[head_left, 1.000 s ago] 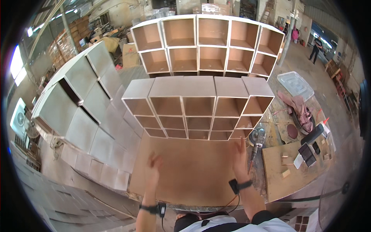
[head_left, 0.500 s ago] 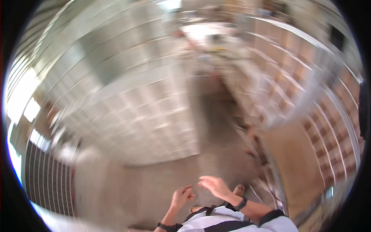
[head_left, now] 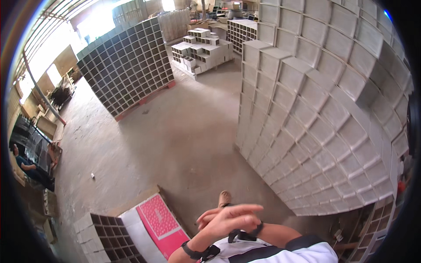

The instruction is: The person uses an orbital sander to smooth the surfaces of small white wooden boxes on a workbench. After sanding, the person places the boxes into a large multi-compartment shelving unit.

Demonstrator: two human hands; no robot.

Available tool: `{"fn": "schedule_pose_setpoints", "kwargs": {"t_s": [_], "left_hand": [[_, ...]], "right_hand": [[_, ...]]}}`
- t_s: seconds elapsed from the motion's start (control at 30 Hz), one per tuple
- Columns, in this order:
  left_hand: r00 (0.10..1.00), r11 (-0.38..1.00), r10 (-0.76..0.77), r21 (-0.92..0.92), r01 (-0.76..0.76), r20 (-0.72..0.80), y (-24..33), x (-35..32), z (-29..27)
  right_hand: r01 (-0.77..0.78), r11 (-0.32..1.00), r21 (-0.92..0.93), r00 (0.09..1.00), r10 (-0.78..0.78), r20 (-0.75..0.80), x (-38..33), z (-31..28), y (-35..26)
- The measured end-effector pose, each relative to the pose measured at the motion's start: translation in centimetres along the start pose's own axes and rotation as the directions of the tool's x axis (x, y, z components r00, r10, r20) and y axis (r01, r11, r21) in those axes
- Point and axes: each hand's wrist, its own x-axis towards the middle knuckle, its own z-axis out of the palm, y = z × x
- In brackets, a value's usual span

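Observation:
My hands cross in front of my body at the lower middle. My left hand [head_left: 229, 220] lies over the other one, its fingers stretched out to the right, with nothing seen in it. Behind it, my right hand [head_left: 208, 216] points to the left; its fingers show in part and look stretched out, while its palm is hidden. A dark band sits on each wrist. Nearest to the hands are a pink and white printed cardboard sheet [head_left: 161, 219] on the left and a tall stack of pale square boxes [head_left: 298, 131] on the right.
Open-fronted boxes [head_left: 107, 232] stand at lower left. Farther off are a large box stack [head_left: 131, 65] on a red-edged pallet and a lower stepped stack [head_left: 201, 50]. A person [head_left: 28, 166] is at the far left. Concrete floor [head_left: 188, 131] runs between the stacks.
My view has turned, and different stacks and the pink sheet now show. My hands, apart before, have come together and crossed, the left over the right.

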Motion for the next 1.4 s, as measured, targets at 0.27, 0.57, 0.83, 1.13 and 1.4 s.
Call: {"fn": "schedule_pose_setpoints", "kwargs": {"t_s": [0.27,0.57,0.83,1.13,1.4], "left_hand": [[0.988,0.966,-0.076,0.256,0.040,0.133,13.9,13.3,-14.7],[0.948,0.980,-0.180,0.130,0.150,0.262,26.0,29.4,-35.7],[0.785,0.932,-0.360,0.240,0.273,0.505,39.7,48.4,-49.0],[0.463,0.893,-0.419,0.264,0.363,0.781,48.1,74.2,-54.6],[0.348,0.832,-0.493,0.315,0.456,0.798,54.5,96.5,-57.5]], "right_hand": [[-0.095,0.903,-0.418,0.857,0.288,0.427,16.7,-0.6,-23.9],[-0.030,0.922,-0.386,0.901,0.191,0.389,34.0,-12.9,-41.7],[0.185,0.922,-0.340,0.961,-0.097,0.260,45.3,-22.6,-63.5],[0.301,0.897,-0.324,0.953,-0.288,0.090,47.4,-40.0,-83.2],[0.403,0.859,-0.317,0.912,-0.406,0.058,44.1,-53.2,-102.3]]}}
